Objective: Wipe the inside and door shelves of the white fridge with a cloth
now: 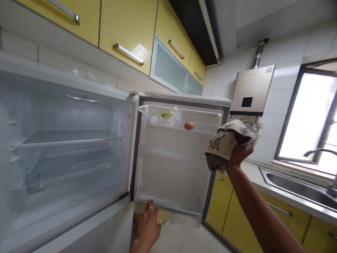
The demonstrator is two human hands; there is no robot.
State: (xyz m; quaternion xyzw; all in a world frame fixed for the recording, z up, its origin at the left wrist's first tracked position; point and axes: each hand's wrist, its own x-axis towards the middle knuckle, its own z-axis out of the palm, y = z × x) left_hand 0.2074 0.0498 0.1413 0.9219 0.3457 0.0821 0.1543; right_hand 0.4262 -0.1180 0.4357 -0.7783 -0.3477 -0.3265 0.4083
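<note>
My right hand [240, 151] is raised and closed around a bunched, patterned cloth [222, 142], beside the outer edge of the open fridge door [171, 175]. Low in front of the door is my left hand [147, 225], a ring on one finger, fingers stretched up toward the rim of the bottom door shelf [171, 207]. Whether the fingertips touch that rim I cannot tell. In the top door shelf sit a brown egg [189, 125] and a clear plastic bag [163, 115] with a yellow-green mark.
To the left, the fridge interior [79, 116] shows a glass shelf [71, 137] and a clear drawer [73, 167]. Yellow wall cabinets [126, 28] hang above. At the right are a water heater [252, 88], a window [302, 116] and a steel sink [300, 186].
</note>
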